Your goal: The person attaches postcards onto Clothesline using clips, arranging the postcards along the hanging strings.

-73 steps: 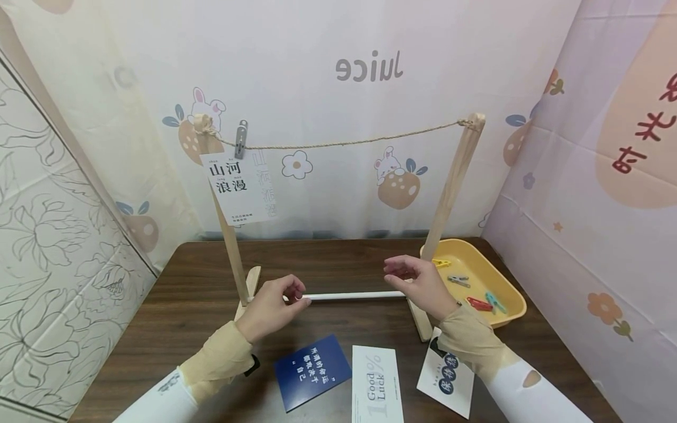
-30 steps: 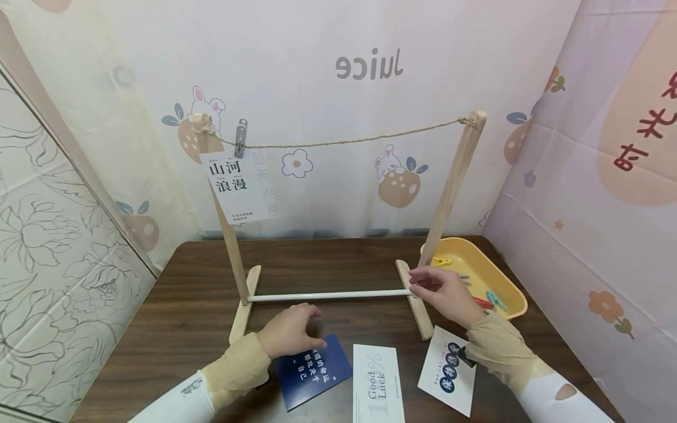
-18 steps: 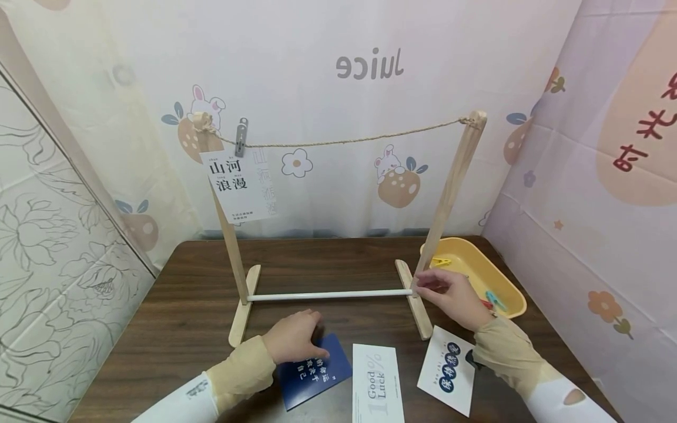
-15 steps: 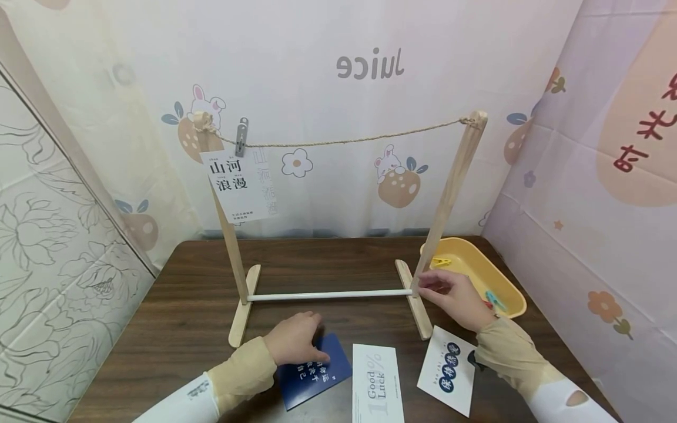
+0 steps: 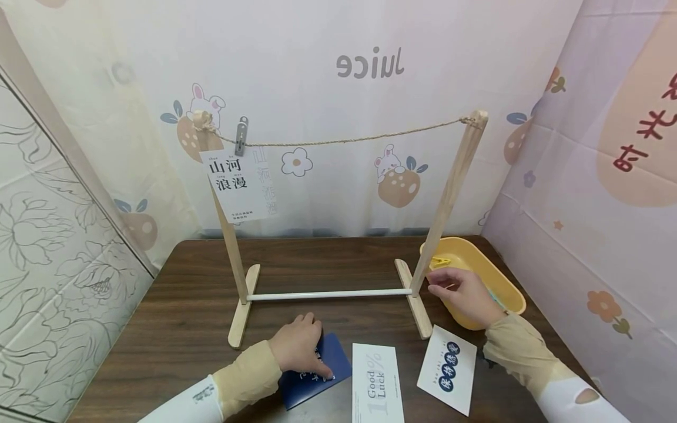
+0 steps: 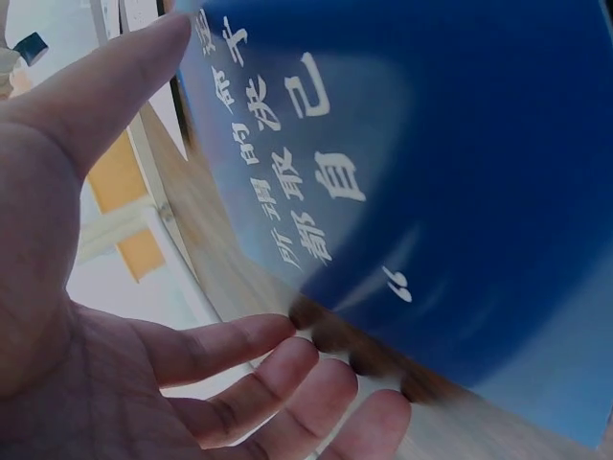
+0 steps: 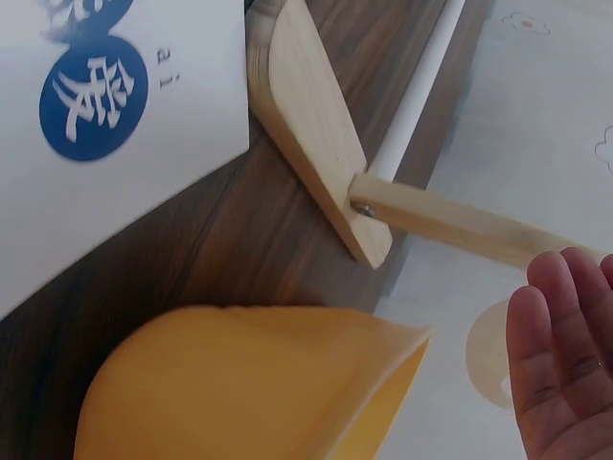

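Observation:
My left hand is spread over the dark blue card on the table. In the left wrist view, the thumb reaches one edge of this card and the fingertips stand at another; the card looks flat. My right hand hovers over the near left rim of the yellow tray, its fingers loosely bent around nothing. A yellow clothespin shows inside the tray; my hand hides most of the others. On the twine, a grey clothespin holds a white card.
The twine runs between the wooden left post and right post, joined low by a white rod. A Good Luck card and a white card with blue circles lie in front on the brown table.
My left hand has moved from the white rod down onto the blue card, its thumb sliding further across it. My right hand has shifted right and down, from near the right post to the tray's rim.

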A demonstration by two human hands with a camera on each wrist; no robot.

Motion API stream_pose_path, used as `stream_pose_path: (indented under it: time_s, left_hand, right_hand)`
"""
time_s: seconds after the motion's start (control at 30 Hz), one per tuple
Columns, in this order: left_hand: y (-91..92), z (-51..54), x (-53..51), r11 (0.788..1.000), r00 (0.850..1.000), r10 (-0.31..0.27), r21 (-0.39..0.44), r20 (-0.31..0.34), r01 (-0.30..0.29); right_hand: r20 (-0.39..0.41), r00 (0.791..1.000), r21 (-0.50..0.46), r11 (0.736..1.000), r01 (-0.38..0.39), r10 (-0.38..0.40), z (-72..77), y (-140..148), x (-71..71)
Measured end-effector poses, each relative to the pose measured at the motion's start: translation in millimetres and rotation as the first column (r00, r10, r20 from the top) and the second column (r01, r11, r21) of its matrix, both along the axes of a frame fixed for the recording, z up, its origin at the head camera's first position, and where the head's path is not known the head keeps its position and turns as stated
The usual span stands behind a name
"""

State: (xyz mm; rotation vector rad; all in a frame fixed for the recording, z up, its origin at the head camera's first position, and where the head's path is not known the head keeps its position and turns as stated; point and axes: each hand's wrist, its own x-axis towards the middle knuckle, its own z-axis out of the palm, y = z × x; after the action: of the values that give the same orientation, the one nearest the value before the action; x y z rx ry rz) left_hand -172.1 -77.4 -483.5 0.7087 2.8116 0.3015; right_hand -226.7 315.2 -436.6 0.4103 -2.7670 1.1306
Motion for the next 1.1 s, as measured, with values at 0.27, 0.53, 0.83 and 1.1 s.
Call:
stream_pose_path:
  time_s: [0.27,0.53,0.83,1.1]
  left_hand:
    - [1.5,-0.8,0.3,1.000,1.000,-0.012,-0.021,-0.013,0.011]
    - [1.9,0.0,-3.0,1.000,1.000,-0.005,-0.024,0.015,0.006]
    - [3.9,3.3,-4.4,1.000,1.000,0.002,-0.025,0.027,-0.001]
    - [3.0,3.7,-6.6,1.000,0.999,0.015,-0.013,0.043,-0.015]
  right_hand:
    - [-0.003,1.000,0.032,0.999,0.029,-0.029,9.4,9.8,-4.7]
    - [-0.012,0.999,0.087,0.995,0.053,-0.052,15.3,25.9,-17.6]
    - [0.033,0.996,0.131,0.988,0.081,-0.086,25.5,38.0,-32.6]
    - [0.054,0.995,0.219,0.973,0.075,-0.088,25.4,48.2,-55.5]
